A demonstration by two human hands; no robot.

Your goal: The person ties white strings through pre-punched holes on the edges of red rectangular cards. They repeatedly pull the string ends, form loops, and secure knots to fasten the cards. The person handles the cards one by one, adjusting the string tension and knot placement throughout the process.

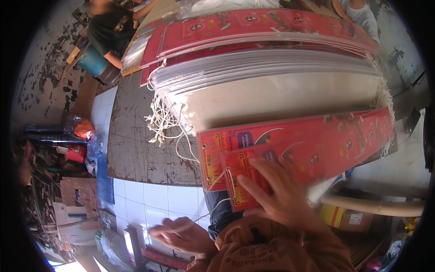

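A long red plastic-covered printed banner strip (335, 149) lies across the near side of the table and hangs over its edge. My right hand (283, 195) grips it near the left end, fingers spread over its face and the thumb by its near edge. A white string (212, 211) runs from the eyelet at that end down to my left hand (183, 235). The left fingers are curled and pinched on the string, a little blurred. Under the held strip, another red strip of the same kind shows, with metal eyelets at its end.
Behind stands a thick stack of strips (281, 95), pale backs showing, with tangled white strings (163, 118) at its left end. More red strips (267, 27) lie farther back on the worn table (136, 136). Two people are at the far side. Cardboard (79, 195) clutters the left.
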